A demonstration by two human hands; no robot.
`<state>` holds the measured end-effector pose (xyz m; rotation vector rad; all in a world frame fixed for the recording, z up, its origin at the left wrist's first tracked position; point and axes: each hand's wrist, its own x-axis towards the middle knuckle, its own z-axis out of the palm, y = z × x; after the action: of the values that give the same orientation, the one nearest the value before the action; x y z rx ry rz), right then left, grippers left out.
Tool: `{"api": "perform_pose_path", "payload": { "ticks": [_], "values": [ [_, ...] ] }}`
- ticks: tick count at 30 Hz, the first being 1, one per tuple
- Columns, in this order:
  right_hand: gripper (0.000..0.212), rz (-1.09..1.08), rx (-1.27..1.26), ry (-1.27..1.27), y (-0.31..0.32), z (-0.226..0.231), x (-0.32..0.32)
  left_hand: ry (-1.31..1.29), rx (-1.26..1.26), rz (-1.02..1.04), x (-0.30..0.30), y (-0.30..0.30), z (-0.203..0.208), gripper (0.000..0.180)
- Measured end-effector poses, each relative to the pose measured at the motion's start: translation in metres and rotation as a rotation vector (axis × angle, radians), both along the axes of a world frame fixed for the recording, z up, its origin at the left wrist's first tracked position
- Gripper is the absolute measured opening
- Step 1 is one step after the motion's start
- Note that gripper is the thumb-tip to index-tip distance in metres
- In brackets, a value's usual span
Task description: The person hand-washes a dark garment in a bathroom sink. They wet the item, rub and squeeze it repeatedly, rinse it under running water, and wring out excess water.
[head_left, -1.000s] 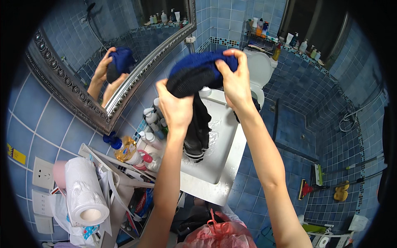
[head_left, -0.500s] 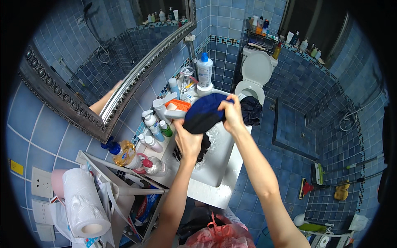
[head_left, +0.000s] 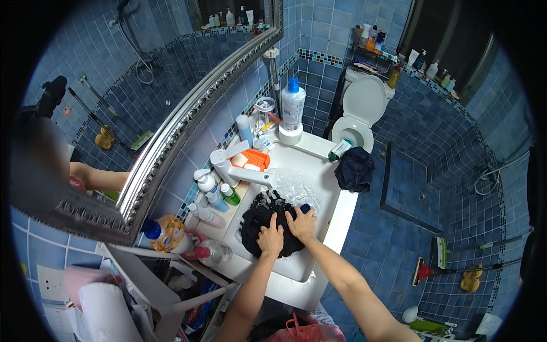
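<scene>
A bunched, wet black cloth [head_left: 260, 219] lies in the white sink [head_left: 325, 216], just below the faucet [head_left: 250, 172], with water running onto it. My left hand [head_left: 270, 240] presses on top of it, fingers stretched and apart. Beside it, my right hand [head_left: 302, 225] has its fingers bent into the cloth's right part, and a small dark blue bit of fabric [head_left: 305, 208] pokes out by its fingertips. How much cloth lies under the palms is hidden. Rippling water covers the basin's far part.
Several bottles [head_left: 215, 200] and an orange soap dish [head_left: 256, 159] line the sink's left side. A large blue-capped bottle [head_left: 293, 105] stands at the far corner. Dark bundled fabric [head_left: 354, 170] lies over the right rim, near the toilet [head_left: 356, 125]. A shelf rack [head_left: 171, 285] stands lower left.
The blue and black cloth that both hands held stretched above the sink has come down into the basin. Both hands now press on the dark fabric there. The view has shifted slightly.
</scene>
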<state>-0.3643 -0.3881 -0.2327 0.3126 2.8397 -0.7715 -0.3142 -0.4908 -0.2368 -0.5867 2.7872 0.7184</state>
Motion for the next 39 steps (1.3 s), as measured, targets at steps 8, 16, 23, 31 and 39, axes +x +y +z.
{"api": "perform_pose_path", "payload": {
  "ticks": [8,16,23,31,39],
  "values": [
    [0.03,0.199,0.179,-0.078,0.001,-0.056,-0.072,-0.218,0.087,0.074,-0.072,0.004,0.013,0.049],
    [0.028,0.071,0.161,-0.049,-0.013,-0.069,-0.094,-0.101,0.13,0.152,-0.081,-0.002,-0.006,0.053],
    [0.056,-0.193,-0.366,0.3,0.026,-0.037,-0.044,0.104,0.118,0.141,-0.027,0.006,0.002,0.075],
    [0.043,-0.068,-0.818,0.623,0.044,0.122,-0.029,0.828,0.478,0.047,0.014,0.005,0.068,0.039],
    [0.042,0.107,-1.432,0.728,0.029,0.304,-0.02,1.201,0.668,0.03,-0.025,-0.017,0.237,0.035]
  ]
}}
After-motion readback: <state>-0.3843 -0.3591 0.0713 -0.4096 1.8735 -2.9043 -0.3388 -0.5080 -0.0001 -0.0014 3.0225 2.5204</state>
